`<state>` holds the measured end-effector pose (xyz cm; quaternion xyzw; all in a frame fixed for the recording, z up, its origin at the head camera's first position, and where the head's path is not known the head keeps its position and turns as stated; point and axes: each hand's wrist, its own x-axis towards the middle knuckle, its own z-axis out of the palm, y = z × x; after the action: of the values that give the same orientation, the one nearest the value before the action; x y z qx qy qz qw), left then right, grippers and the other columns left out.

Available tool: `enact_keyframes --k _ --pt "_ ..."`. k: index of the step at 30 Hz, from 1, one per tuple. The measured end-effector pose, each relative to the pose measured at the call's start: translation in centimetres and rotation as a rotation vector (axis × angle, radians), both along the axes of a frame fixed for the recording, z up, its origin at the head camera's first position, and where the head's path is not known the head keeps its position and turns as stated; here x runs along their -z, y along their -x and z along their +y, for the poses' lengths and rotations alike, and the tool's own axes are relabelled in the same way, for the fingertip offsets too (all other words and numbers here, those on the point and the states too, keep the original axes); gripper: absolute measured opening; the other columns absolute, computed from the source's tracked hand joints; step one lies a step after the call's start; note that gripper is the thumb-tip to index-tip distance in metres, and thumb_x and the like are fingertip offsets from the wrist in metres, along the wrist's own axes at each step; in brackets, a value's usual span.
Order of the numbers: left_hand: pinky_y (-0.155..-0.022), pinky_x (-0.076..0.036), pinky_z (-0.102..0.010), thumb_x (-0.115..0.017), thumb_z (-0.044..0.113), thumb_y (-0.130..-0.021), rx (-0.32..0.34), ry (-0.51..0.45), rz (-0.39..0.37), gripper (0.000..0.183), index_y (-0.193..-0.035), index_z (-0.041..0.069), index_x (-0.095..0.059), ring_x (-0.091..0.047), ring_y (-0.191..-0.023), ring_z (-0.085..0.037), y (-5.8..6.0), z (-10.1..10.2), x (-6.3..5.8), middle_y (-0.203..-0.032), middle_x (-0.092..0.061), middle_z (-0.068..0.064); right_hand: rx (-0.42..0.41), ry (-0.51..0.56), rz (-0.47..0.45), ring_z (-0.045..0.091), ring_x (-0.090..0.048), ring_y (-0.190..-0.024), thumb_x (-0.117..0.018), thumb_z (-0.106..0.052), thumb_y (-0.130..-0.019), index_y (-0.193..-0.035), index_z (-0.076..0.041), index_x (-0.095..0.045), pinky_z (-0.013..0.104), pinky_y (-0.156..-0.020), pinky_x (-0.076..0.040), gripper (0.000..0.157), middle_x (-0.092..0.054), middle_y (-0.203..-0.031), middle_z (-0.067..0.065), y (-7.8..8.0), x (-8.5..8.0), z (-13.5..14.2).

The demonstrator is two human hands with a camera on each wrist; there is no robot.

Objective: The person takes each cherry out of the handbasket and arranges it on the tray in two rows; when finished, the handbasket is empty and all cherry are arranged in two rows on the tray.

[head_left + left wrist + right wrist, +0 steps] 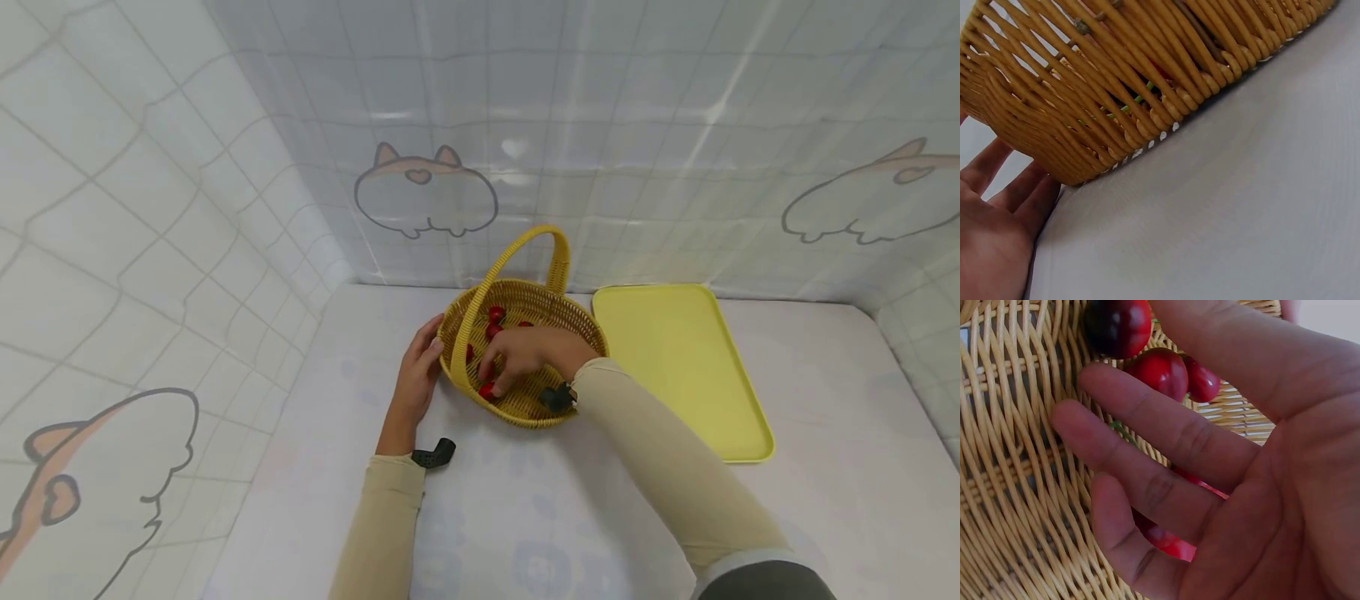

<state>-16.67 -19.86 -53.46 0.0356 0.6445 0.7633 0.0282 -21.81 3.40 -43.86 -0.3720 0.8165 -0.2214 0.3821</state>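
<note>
A yellow woven basket (525, 422) with a tall arched handle stands on the table and holds several glossy red, cherry-like fruits (497, 314). My left hand (416, 371) rests against the basket's left outer side. In the left wrist view its fingers (1019, 187) lie along the wicker wall near the base. My right hand (528, 350) reaches down inside the basket, thumb and fingertips right at one red fruit (487, 392). Up close in the right wrist view, its fingers (1166, 419) are spread, and a dark red fruit (1119, 328) shows beyond the fingertips. Green stems show there too.
A yellow rectangular tray (675, 367) lies flat to the right of the basket. Behind them rises a wall (637, 167) covered with a grid-patterned sheet, and a similar sheet hangs on the left. The tabletop (495, 508) is pale.
</note>
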Motion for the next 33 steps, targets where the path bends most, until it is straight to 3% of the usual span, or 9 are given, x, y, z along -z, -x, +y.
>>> enact_keyframes --k 9,19,24,29,33 --pt "-0.108 -0.044 -0.023 -0.054 0.029 -0.106 0.006 0.002 0.009 0.048 -0.153 0.023 -0.047 -0.039 -0.147 -0.019 -0.1 -0.2 0.1 -0.159 -0.043 0.003 0.014 -0.048 -0.069 0.009 -0.058 -0.079 -0.082 -0.025 -0.087 -0.121 -0.03 -0.076 0.028 -0.078 -0.05 0.034 -0.075 -0.092 -0.01 0.2 0.8 -0.8" --pt "-0.114 -0.039 -0.029 -0.053 0.027 -0.106 0.008 0.001 0.008 0.049 -0.154 0.023 -0.045 -0.037 -0.149 -0.018 0.1 -0.1 -0.2 -0.159 -0.041 0.003 0.031 -0.098 -0.052 0.011 -0.056 -0.091 -0.084 -0.026 -0.085 -0.106 -0.036 -0.078 0.028 -0.085 -0.05 0.024 -0.071 -0.101 -0.012 0.5 1.2 -1.3" --pt "-0.117 -0.037 -0.033 -0.053 0.026 -0.105 0.008 0.002 0.006 0.049 -0.154 0.023 -0.045 -0.037 -0.149 -0.017 0.2 0.0 -0.2 -0.159 -0.042 0.003 0.022 -0.082 -0.068 0.01 -0.058 -0.087 -0.083 -0.025 -0.087 -0.107 -0.034 -0.079 0.028 -0.082 -0.051 0.023 -0.072 -0.098 -0.011 0.6 1.1 -1.2" --pt "-0.113 -0.039 -0.029 -0.053 0.026 -0.106 0.01 -0.004 0.014 0.05 -0.154 0.022 -0.045 -0.037 -0.149 -0.019 0.1 0.1 -0.4 -0.159 -0.041 0.002 0.019 -0.027 -0.122 0.011 -0.061 -0.076 -0.081 -0.021 -0.088 -0.109 -0.029 -0.079 0.028 -0.075 -0.053 0.023 -0.074 -0.087 -0.005 0.6 1.0 -0.7" --pt "-0.113 -0.039 -0.028 -0.053 0.026 -0.106 0.01 -0.002 0.007 0.05 -0.155 0.022 -0.044 -0.037 -0.148 -0.019 0.0 0.2 -0.5 -0.16 -0.041 0.002 0.006 0.009 -0.129 0.01 -0.062 -0.08 -0.08 -0.019 -0.089 -0.113 -0.024 -0.078 0.027 -0.077 -0.052 0.025 -0.074 -0.089 -0.006 0.7 0.9 -0.4"
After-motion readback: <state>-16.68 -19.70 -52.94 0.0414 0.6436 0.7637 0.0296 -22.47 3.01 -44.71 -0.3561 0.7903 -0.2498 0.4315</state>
